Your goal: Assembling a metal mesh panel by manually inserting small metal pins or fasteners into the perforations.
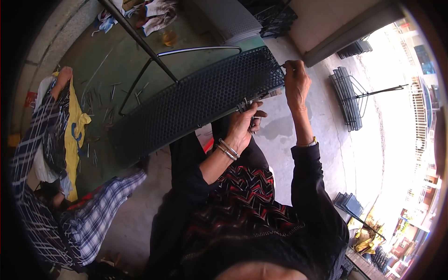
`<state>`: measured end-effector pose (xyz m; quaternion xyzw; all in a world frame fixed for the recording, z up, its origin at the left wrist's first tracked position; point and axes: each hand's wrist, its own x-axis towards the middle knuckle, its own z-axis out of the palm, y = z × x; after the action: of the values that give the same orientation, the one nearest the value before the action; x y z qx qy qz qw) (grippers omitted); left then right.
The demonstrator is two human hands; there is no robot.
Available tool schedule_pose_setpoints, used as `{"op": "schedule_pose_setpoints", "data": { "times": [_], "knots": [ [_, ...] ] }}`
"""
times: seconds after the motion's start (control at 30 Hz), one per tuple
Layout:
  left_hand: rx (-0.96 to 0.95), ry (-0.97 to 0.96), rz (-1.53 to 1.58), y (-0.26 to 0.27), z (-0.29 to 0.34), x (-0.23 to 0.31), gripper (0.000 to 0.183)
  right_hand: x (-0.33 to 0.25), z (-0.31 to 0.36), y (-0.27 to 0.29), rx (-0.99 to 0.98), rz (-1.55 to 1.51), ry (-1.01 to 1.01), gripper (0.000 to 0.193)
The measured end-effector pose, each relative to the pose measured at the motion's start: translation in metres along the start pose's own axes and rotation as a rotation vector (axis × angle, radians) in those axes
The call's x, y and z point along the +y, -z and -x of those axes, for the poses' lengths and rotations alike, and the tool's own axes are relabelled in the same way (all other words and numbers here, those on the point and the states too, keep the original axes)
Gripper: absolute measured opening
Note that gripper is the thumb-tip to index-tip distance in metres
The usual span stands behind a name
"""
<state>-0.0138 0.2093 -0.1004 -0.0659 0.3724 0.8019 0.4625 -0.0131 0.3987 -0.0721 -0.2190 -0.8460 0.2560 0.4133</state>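
Observation:
A long black perforated metal panel [196, 95] lies slantwise across the green table, its near edge overhanging toward my lap. Joined to it is a black wire frame [200, 48] with a long dark rod. My left hand [242, 125], with metal bangles at the wrist, is curled at the near edge, beside small metal parts [243, 104]. Small metallic bits show between its fingers, too small to name. At the panel's right end, my right hand [297, 86] pinches at the corner; what its fingertips hold is hidden.
Thin metal pins [112, 92] lie scattered on the green table [100, 65]. Stacked grey perforated sheets [233, 21] and a cup of amber liquid [168, 37] stand beyond. A co-worker's hand [64, 77] rests by a yellow bag [73, 135] at left. More racks [347, 98] stand on the floor at right.

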Motion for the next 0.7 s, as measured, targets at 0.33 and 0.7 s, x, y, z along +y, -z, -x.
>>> {"op": "schedule_pose_setpoints", "data": {
  "times": [0.33, 0.7],
  "knots": [
    [0.038, 0.011, 0.035, -0.026, 0.038, 0.002, 0.017, -0.039, 0.016, 0.028, -0.121, 0.297, 0.032, 0.020],
    [0.096, 0.011, 0.067, -0.033, 0.040, 0.000, 0.012, -0.051, 0.037, 0.066, -0.343, -0.168, -0.287, 0.014]
  ]
}}
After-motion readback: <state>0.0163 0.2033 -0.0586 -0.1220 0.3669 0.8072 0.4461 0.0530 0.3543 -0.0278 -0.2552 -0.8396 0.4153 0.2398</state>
